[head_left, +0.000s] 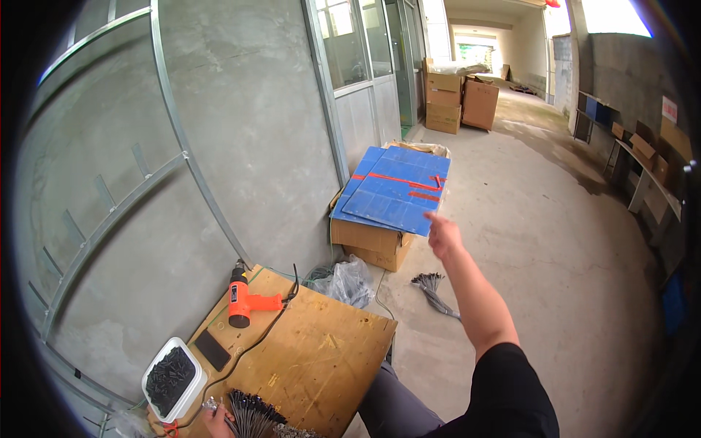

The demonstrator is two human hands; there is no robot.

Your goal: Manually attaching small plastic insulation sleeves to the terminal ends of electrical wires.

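Observation:
My right arm reaches far forward. My right hand [443,236] is in the air by the near right corner of the blue sheets [398,191], one finger stretched out and the others partly curled; nothing shows in it. Low at the bottom edge, my left hand [217,421] is closed on cables, whose small silvery ends stick out above the fingers. Right beside it on the wooden table lies a bundle of grey cables [252,416] with black ends. Another grey cable bundle [437,293] lies on the floor, below my right forearm.
On the wooden table [314,350] are an orange heat gun [248,296] with a black cord, a dark phone [212,351] and a white tub [198,379] of black pieces. A cardboard box [372,244] supports the blue sheets; a clear plastic bag [347,281] lies nearby. Boxes [444,98] stand farther back.

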